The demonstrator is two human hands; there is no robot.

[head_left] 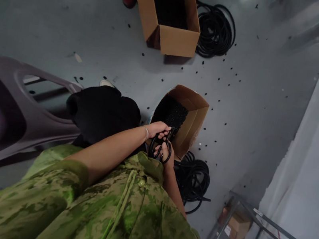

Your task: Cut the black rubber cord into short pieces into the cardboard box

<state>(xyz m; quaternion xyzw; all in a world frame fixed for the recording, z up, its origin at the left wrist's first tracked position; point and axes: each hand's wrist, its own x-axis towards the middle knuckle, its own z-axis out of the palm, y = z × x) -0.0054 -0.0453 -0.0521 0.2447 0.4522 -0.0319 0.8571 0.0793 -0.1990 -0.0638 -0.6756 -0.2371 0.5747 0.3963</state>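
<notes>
My right hand [169,156] grips a pair of black-handled scissors [151,146], its fingers in the loops. The blades point up toward my left hand [158,129], which wears a thin bracelet at the wrist. The left fingers are pinched close to the blades; what is between them is too small and dark to make out. Both hands are over the near edge of an open cardboard box [193,128]. Many small black pieces [175,114] lie heaped inside it, partly hidden by my hands.
Ahead stands a larger cardboard box [179,42] with dark contents, beside a black hose coil [215,31]. Another coil [198,178] lies at the right of the near box. Black bits dot the grey floor. A purple-grey plastic chair [42,113] is at left, a metal frame [253,215] at right.
</notes>
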